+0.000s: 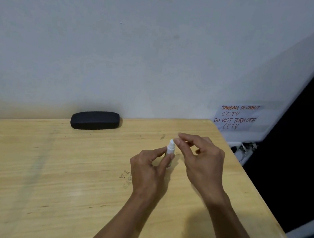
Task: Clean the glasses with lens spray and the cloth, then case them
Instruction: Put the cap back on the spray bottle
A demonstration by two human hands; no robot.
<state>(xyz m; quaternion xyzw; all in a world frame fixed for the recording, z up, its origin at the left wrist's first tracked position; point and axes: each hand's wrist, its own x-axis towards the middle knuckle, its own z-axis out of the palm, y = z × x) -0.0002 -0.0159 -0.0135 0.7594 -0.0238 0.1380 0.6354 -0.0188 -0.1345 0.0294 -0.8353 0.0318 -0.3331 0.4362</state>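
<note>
I look down at a light wooden table (43, 172) pushed against a pale wall (125, 30). Its far edge meets the wall; its right edge runs diagonally toward me, with a dark gap and a strip of white floor beyond it. A broad stretch of bare wood lies open to the left of my arms.

My left hand (148, 171) holds a small white spray bottle (170, 152) upright above the table's right-centre, thumb and curled fingers pinching its lower body. My right hand (202, 159) hovers just right of it, thumb and forefinger closed together at the bottle's top; the other fingers curl loosely. Whether they pinch a cap or only touch the nozzle I cannot tell, as the picture is blurred there.

A closed black glasses case (95, 120) lies flat at the table's far edge, close to the wall, well apart from both hands, to their left.

On the wall to the far right, a handwritten paper sign (237, 116) reads "Do not turn off CCTV".
</note>
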